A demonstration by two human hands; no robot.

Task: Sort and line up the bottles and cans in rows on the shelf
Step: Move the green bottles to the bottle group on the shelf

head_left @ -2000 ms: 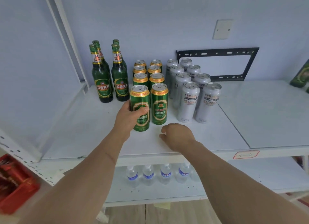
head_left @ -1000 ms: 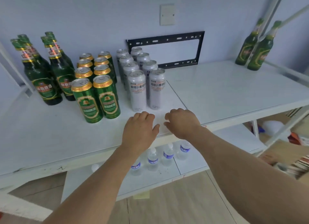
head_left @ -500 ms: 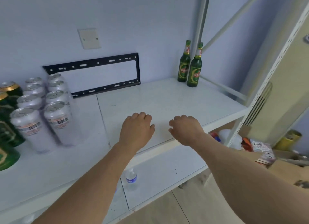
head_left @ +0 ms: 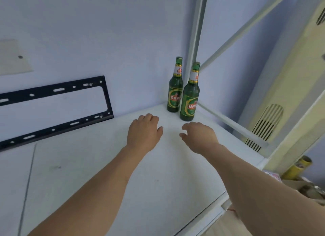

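Two upright green glass beer bottles (head_left: 182, 93) stand touching at the white shelf's (head_left: 88, 165) far right corner. Left hand (head_left: 144, 132) and right hand (head_left: 198, 137) hover near them, fingers loosely spread, empty.

Head view, angled down, close over white shelf (head_left: 158, 191) corner

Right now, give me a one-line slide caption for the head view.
Both empty hands, left hand and right hand, reach toward two upright green bottles in the shelf corner.
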